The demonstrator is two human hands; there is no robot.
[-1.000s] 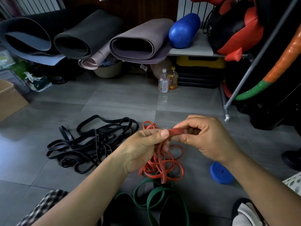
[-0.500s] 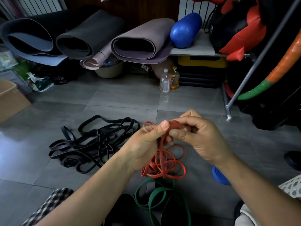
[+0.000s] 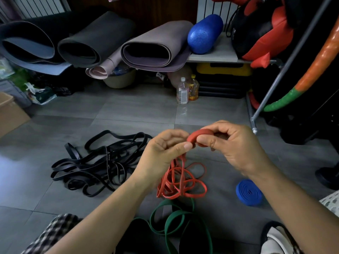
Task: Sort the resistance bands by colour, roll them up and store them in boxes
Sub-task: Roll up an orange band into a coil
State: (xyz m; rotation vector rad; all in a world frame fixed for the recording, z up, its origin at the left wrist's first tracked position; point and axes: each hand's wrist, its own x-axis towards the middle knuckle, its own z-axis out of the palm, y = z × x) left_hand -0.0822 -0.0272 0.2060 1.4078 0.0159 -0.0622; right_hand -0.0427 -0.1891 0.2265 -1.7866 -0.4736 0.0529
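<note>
My right hand [image 3: 233, 143] pinches a small roll at the end of a red resistance band [image 3: 199, 135], fingers curled round it. My left hand [image 3: 163, 153] grips the same band just left of the roll, thumb on it. The rest of the red bands [image 3: 181, 182] hang down into a loose tangle on the floor below my hands. A pile of black bands [image 3: 95, 162] lies to the left. Green bands [image 3: 172, 219] lie near my knees. A rolled blue band [image 3: 249, 192] sits on the floor at the right.
A cardboard box [image 3: 10, 114] stands at the far left edge. Rolled mats [image 3: 154, 46] and a blue foam roller [image 3: 204, 33] fill the back shelf. Two bottles [image 3: 187, 90] stand on the grey tiles. A metal rack leg [image 3: 254, 123] is at the right.
Both hands rose slightly and the red roll between my fingers has grown thicker as the band was wound. The blue roll came back into view.
</note>
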